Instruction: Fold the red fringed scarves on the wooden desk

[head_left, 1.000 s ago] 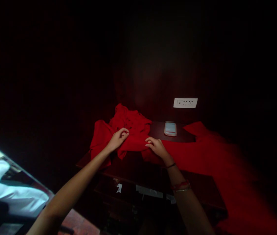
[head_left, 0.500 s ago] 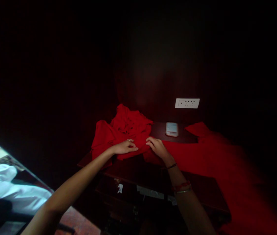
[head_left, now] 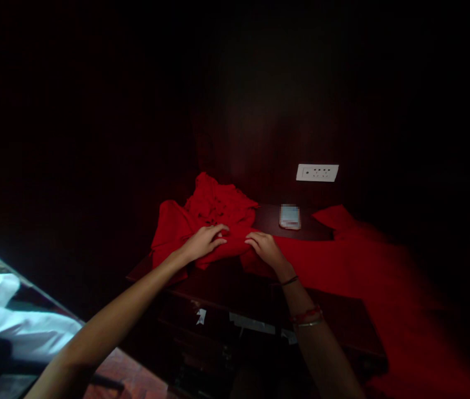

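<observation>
- Far left, white cloth (head_left: pixel 31 330), brightly lit!
- Here's the red fabric (head_left: pixel 321 260), heaped on the dark tabletop (head_left: pixel 267 221), stretching beneath both hands and over the right end.
- Left hand (head_left: pixel 202 244) on it, thumb and fingers parted.
- Right hand (head_left: pixel 266 248) nearby, fingers curled at the fabric; pinching, can't tell.
- Smartphone (head_left: pixel 290 216) beyond, socket plate (head_left: pixel 317 173) above!

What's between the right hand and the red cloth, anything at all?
Nothing visible is in the way: the right hand is right at the red cloth, seemingly touching it. The smartphone lies beyond the hand, a little to its right, not between them.
</observation>
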The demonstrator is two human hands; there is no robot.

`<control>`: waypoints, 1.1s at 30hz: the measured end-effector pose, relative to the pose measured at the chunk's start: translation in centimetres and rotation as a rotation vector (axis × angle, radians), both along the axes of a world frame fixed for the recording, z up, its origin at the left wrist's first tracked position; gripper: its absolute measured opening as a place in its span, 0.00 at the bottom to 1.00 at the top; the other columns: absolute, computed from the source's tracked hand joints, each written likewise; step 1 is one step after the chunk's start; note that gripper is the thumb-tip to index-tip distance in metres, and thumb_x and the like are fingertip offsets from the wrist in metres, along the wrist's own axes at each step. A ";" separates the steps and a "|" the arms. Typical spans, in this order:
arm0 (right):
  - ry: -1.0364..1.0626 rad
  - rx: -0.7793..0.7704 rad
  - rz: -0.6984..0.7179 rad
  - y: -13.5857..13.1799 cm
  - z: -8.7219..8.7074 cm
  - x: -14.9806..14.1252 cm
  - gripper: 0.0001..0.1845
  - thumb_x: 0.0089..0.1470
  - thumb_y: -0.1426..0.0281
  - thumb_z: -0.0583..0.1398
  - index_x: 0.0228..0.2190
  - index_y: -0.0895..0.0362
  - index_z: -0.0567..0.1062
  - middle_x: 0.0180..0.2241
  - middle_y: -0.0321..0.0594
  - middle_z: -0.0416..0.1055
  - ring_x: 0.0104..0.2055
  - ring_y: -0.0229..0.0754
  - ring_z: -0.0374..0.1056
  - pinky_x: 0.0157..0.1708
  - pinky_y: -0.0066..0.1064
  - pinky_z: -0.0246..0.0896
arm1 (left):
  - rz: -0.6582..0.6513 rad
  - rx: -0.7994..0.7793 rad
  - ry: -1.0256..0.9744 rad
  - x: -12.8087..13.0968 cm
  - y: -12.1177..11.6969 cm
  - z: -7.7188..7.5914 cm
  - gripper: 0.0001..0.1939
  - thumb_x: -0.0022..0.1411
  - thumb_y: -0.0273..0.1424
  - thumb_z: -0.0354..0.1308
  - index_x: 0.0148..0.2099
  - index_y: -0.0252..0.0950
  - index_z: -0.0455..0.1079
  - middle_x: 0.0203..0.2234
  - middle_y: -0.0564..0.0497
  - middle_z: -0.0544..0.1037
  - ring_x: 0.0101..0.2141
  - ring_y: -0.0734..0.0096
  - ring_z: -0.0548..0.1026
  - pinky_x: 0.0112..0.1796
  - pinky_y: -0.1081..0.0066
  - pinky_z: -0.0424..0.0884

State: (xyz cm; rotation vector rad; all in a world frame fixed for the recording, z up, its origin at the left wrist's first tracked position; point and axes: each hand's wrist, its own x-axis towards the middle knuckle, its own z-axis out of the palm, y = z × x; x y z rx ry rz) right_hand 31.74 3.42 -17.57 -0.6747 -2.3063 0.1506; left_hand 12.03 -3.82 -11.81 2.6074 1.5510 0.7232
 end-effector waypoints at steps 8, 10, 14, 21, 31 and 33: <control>-0.221 0.023 -0.171 0.4 -0.5 0.2 0.09 0.51 0.71 0.51 0.34 0.58 0.69 0.35 0.43 0.67 0.39 0.41 0.59 0.40 0.31 0.53 | 0.229 0.228 0.110 -3.7 0.4 2.1 0.12 0.60 0.32 0.40 0.32 0.34 0.62 0.27 0.49 0.68 0.31 0.69 0.66 0.36 0.71 0.61; -0.201 -0.025 -0.208 0.4 -0.8 0.0 0.12 0.52 0.72 0.49 0.37 0.58 0.68 0.37 0.44 0.66 0.40 0.41 0.59 0.42 0.32 0.52 | 0.335 0.272 0.161 -5.7 0.3 3.3 0.11 0.59 0.32 0.40 0.33 0.34 0.62 0.28 0.49 0.68 0.32 0.69 0.66 0.36 0.71 0.61; -0.173 -0.111 -0.189 -0.2 -1.6 -1.1 0.17 0.53 0.73 0.46 0.44 0.62 0.64 0.43 0.47 0.64 0.46 0.41 0.56 0.46 0.32 0.49 | 0.586 0.280 0.306 -9.6 -0.4 4.7 0.11 0.58 0.32 0.41 0.36 0.35 0.62 0.31 0.47 0.68 0.33 0.67 0.67 0.34 0.71 0.62; -0.430 -0.161 0.087 -2.2 -2.8 -2.3 0.21 0.48 0.67 0.53 0.46 0.56 0.64 0.47 0.45 0.61 0.49 0.45 0.55 0.46 0.39 0.49 | 1.065 -0.306 0.424 -11.6 -2.0 4.5 0.10 0.51 0.25 0.48 0.36 0.31 0.66 0.34 0.38 0.70 0.33 0.54 0.70 0.27 0.64 0.65; -0.434 -0.201 0.179 -0.2 -2.2 -0.3 0.16 0.48 0.79 0.49 0.35 0.57 0.72 0.38 0.39 0.70 0.41 0.36 0.63 0.42 0.28 0.54 | 0.484 -0.147 0.392 -5.0 2.6 3.0 0.12 0.57 0.28 0.44 0.40 0.34 0.65 0.38 0.43 0.68 0.39 0.65 0.67 0.38 0.68 0.62; -0.404 -0.209 0.104 -0.1 -1.8 -0.1 0.16 0.49 0.78 0.48 0.34 0.58 0.73 0.35 0.41 0.71 0.38 0.37 0.64 0.40 0.28 0.55 | 0.178 -0.110 0.335 -3.9 3.7 1.5 0.11 0.57 0.31 0.46 0.40 0.33 0.65 0.37 0.45 0.69 0.40 0.68 0.66 0.41 0.71 0.60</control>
